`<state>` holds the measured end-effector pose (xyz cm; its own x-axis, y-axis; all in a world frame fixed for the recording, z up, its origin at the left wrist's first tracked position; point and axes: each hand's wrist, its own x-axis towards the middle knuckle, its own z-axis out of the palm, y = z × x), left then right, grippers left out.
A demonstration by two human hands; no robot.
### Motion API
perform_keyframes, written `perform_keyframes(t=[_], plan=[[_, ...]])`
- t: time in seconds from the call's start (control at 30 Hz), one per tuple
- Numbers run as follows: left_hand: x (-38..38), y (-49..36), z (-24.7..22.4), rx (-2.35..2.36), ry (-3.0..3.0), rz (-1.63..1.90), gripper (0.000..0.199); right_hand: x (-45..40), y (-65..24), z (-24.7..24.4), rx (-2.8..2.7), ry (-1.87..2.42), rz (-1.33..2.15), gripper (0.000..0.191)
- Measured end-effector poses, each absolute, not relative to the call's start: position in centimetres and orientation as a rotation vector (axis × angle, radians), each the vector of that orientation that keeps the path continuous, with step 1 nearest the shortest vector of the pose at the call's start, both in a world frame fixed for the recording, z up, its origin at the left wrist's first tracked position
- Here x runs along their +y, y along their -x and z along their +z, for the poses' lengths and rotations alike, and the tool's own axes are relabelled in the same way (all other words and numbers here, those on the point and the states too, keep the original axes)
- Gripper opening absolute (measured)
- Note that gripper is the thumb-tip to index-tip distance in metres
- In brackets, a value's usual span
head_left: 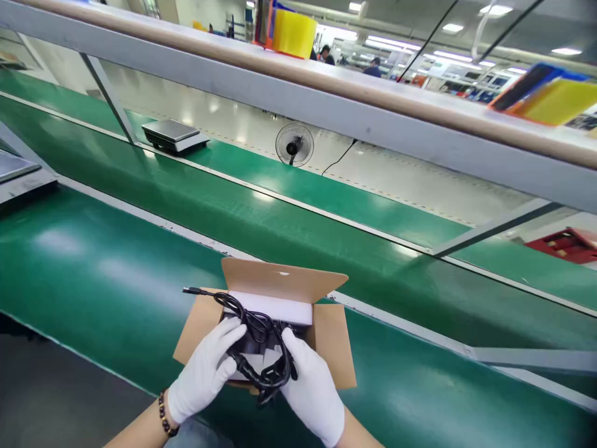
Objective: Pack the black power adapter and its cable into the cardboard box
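An open brown cardboard box (336,345) sits on the green work surface in front of me, its flaps spread outward. Inside it, a white foam block (273,306) lies along the far side, with dark contents partly hidden below. Over the box's near side I hold a bundled black cable (255,325), one plug pointing out to the left. My left hand (208,367), in a white glove, has its fingers around the left part of the bundle. Gloved as well, my right hand (311,389) grips the bundle's right side, thumb on top.
Green surfaces (116,267) run left and right, divided by metal strips. Flat scales stand at the far left (18,171) and on the back surface (175,134). A metal rail (364,118) crosses above, carrying yellow bins (293,32). Beyond are a fan (295,144) and people.
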<state>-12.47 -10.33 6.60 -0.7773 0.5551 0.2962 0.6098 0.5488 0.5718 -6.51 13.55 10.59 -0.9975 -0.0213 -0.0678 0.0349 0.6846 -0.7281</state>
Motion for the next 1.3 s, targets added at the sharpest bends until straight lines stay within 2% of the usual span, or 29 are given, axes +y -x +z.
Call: perform_keyframes(t=[0.07,0.17,0.27,0.33,0.47,0.6,0.63,0.73,0.8,0.87,0.97,1.03,1.13,1.2,1.3], plan=[[-10.2,12.6,6.9,-2.715,1.062,-1.054,0.043,13.0,6.1,10.3,2.618,-0.145,-1.59,0.051],[-9.7,13.0,7.1,-2.741,1.06,-1.053,0.031,11.7,6.1,10.2,2.346,-0.639,-1.947,0.063],[-9.3,13.3,7.1,-2.76,1.072,-1.092,0.022,10.2,6.6,9.8,2.432,-1.118,-1.792,0.074],[-9.4,13.6,7.1,-2.752,1.132,-1.11,0.018,9.5,7.1,9.5,2.586,-1.169,-1.547,0.071],[-9.8,14.5,7.2,-2.76,1.221,-1.168,0.014,9.5,7.2,10.7,2.736,-1.006,-1.306,0.06],[-9.5,15.2,7.7,-2.739,1.256,-1.272,0.015,9.3,6.8,13.8,2.79,-0.759,-1.078,0.081],[-9.4,15.2,7.7,-2.728,1.257,-1.301,0.015,9.2,6.8,14.5,2.803,-0.693,-0.961,0.077],[-9.2,15.2,7.6,-2.691,1.242,-1.387,0.013,9.4,6.9,15.7,2.783,-0.519,-0.735,0.049],[-9.3,15.2,7.1,-2.67,1.206,-1.439,0.017,10.3,6.8,16.0,2.726,-0.317,-0.881,0.06],[-9.4,15.2,6.6,-2.661,1.146,-1.47,0.023,12.0,7.0,16.1,2.593,-0.142,-1.203,0.071],[-8.9,15.3,5.8,-2.661,1.006,-1.585,0.026,15.4,8.5,15.8,2.255,0.028,-1.616,0.072],[-8.1,15.0,5.3,-2.641,0.757,-1.789,0.045,17.3,10.4,15.0,2.171,0.195,-1.529,0.071],[-6.7,14.5,5.0,-2.573,0.219,-1.943,0.076,17.8,13.2,13.0,2.267,0.397,-1.11,0.06],[-6.0,14.3,5.2,-2.579,0.003,-1.87,0.085,17.1,13.9,11.8,2.339,0.451,-0.927,0.044],[-5.2,14.5,6.1,-2.682,-0.064,-1.735,0.086,16.1,13.5,10.7,2.502,0.45,-0.751,0.029]])
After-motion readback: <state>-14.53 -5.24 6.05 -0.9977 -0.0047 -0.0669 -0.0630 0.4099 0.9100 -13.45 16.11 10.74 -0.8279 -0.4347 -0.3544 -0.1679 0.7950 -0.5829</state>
